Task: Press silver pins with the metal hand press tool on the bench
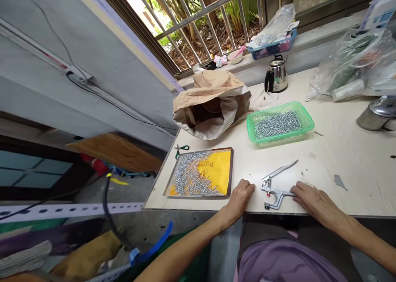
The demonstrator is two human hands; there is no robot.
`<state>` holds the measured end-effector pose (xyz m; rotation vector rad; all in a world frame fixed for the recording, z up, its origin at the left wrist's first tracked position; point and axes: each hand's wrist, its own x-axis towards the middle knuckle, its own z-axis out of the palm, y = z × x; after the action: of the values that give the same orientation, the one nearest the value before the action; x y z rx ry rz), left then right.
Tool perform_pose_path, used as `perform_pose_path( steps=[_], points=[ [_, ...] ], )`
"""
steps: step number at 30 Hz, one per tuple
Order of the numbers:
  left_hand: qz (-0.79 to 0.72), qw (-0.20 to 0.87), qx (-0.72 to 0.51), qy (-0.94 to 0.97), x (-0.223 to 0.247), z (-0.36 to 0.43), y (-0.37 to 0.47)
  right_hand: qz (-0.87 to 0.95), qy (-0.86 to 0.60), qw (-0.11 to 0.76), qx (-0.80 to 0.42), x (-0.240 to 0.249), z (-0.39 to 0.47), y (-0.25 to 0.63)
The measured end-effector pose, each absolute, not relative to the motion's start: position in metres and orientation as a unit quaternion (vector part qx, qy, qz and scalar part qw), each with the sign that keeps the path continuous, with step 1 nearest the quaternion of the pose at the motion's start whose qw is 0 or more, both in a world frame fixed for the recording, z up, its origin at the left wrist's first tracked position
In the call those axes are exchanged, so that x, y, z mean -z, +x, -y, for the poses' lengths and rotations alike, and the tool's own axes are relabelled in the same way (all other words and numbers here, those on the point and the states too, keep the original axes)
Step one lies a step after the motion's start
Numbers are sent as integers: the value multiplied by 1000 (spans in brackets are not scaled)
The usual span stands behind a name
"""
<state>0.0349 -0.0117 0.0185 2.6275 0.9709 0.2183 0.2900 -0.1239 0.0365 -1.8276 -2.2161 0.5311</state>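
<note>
Metal hand pliers (276, 192), which look like snap-fastener pliers, lie on the table with their jaws spread and a small red part near the spring. My right hand (314, 198) is at the table's front edge, its fingers closed over the end of one handle. The other handle points away to the upper right. To the left of the pliers, my left hand (239, 197) rests on the edge with fingers curled together; whatever may be inside is hidden. Beside it is a shallow tray (231, 170) with a yellow bottom, partly covered by many small silver metal pieces (192, 175).
Behind stands a green plastic basket (280, 139) of similar metal pieces. A brown paper bag (213, 92) gapes toward me, with green-handled scissors (182, 149) in front. A kettle (277, 76), a metal pot (375, 115) and plastic bags (352, 63) are farther back.
</note>
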Motion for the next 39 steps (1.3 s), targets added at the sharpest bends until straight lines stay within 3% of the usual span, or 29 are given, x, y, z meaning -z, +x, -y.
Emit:
perform_pose_path(
  steps=[6, 8, 14, 31, 39],
  points=[
    [-533, 520, -31, 667, -34, 18, 59, 752, -624, 96, -187, -38, 125, 288],
    [-567, 575, -19, 589, -38, 22, 66, 746, -630, 78, -199, -39, 125, 287],
    [-599, 586, 2, 545, -44, 31, 75, 735, -633, 34, -242, -47, 124, 285],
    [-544, 624, 148, 541, -47, 20, 79, 767, -600, 110, -198, -25, 135, 288],
    [-545, 628, 151, 534, -44, 22, 79, 777, -603, 4, -183, -46, 121, 285]
  ],
)
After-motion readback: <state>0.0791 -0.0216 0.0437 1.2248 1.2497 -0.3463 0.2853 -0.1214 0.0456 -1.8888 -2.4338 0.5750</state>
